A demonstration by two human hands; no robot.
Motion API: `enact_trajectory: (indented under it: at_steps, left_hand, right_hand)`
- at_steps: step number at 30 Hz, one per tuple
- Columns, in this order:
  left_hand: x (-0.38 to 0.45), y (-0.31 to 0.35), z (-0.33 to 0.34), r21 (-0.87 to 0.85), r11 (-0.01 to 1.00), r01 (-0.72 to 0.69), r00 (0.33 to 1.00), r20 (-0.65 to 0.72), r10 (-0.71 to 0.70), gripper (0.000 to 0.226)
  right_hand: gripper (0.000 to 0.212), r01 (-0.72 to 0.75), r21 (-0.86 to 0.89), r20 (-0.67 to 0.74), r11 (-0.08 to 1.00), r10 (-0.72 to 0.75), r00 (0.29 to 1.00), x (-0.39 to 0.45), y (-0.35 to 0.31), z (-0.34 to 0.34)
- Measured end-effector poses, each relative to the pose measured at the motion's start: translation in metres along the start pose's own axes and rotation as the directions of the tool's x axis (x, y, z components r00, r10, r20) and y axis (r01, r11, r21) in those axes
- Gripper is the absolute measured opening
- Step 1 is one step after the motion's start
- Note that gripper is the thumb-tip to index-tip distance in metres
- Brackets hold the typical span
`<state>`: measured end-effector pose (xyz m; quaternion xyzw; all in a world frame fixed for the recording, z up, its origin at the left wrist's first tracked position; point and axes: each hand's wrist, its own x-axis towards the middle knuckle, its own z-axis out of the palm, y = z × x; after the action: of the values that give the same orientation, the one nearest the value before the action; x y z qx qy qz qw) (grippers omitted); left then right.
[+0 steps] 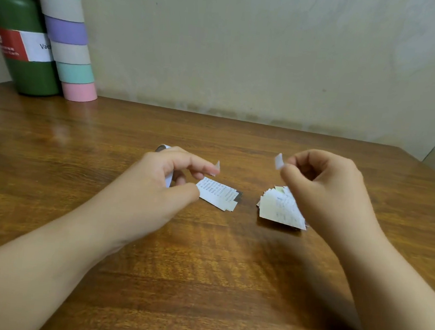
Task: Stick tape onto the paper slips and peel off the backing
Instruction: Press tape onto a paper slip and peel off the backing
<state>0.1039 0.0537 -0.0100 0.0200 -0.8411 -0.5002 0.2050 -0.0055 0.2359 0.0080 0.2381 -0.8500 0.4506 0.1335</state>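
Note:
My left hand (157, 183) curls round a white tape roll (163, 148), which shows above and below its fingers. A short end of tape (216, 167) sticks up off its index fingertip. Just under that hand lies a small stack of printed paper slips (220, 195) on the table. My right hand (326, 189) pinches a small white piece of tape (279, 161) between thumb and index finger, held above the table. Below it lies a fanned pile of paper slips (280, 209), partly hidden by the right hand.
At the back left of the wooden table (203, 268) stand a dark green flask (22, 45) and a tall stack of pastel tape rolls (69, 49). A wall runs along the table's far edge. The table's right corner (407, 153) lies close to my right hand.

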Motion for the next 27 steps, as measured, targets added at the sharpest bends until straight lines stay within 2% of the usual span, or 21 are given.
enact_trajectory:
  at_steps: [5, 8, 11, 14, 20, 22, 24, 27]
  left_hand:
    - [0.003, -0.004, -0.002, 0.007, 1.000, 0.019, 0.999, -0.036, -0.018, 0.038]
    - [0.004, -0.005, -0.003, 0.008, 1.000, 0.026, 0.999, -0.043, -0.025, 0.037]
    - [0.004, -0.004, -0.003, 0.010, 0.999, 0.043, 0.998, -0.055, -0.042, 0.038]
    - [0.004, -0.003, -0.003, 0.007, 0.999, 0.053, 0.997, -0.062, -0.053, 0.041]
    - [0.003, -0.002, -0.002, -0.011, 0.998, 0.068, 0.996, -0.055, -0.068, 0.039]
    - [0.002, -0.001, -0.002, -0.013, 0.998, 0.058, 0.998, -0.037, -0.058, 0.040]
    - [0.001, 0.000, -0.001, -0.017, 0.999, 0.042, 0.999, -0.016, -0.042, 0.031]
    - [0.000, -0.001, 0.000, 0.011, 0.999, 0.044, 0.999, 0.003, -0.044, 0.022]
  right_hand:
    - [0.029, -0.275, -0.246, 0.081, 0.929, 0.302, 0.950, 0.020, 0.036, -0.006]
    - [0.029, -0.316, -0.319, 0.088, 0.894, 0.360, 0.929, 0.025, 0.047, -0.005]
    - [0.017, -0.317, -0.322, 0.076, 0.892, 0.358, 0.931, 0.027, 0.049, -0.006]
    - [0.010, -0.299, -0.250, 0.042, 0.921, 0.319, 0.947, 0.027, 0.049, -0.005]
    - [0.023, -0.264, -0.156, -0.009, 0.952, 0.266, 0.964, 0.026, 0.046, -0.003]
    - [0.019, -0.170, -0.081, -0.007, 0.982, 0.170, 0.985, 0.022, 0.036, -0.002]
    - [0.011, 0.001, -0.019, 0.051, 1.000, 0.000, 0.999, 0.012, 0.019, 0.003]
    - [0.014, 0.202, 0.116, 0.191, 0.973, -0.221, 0.956, -0.008, 0.000, 0.015]
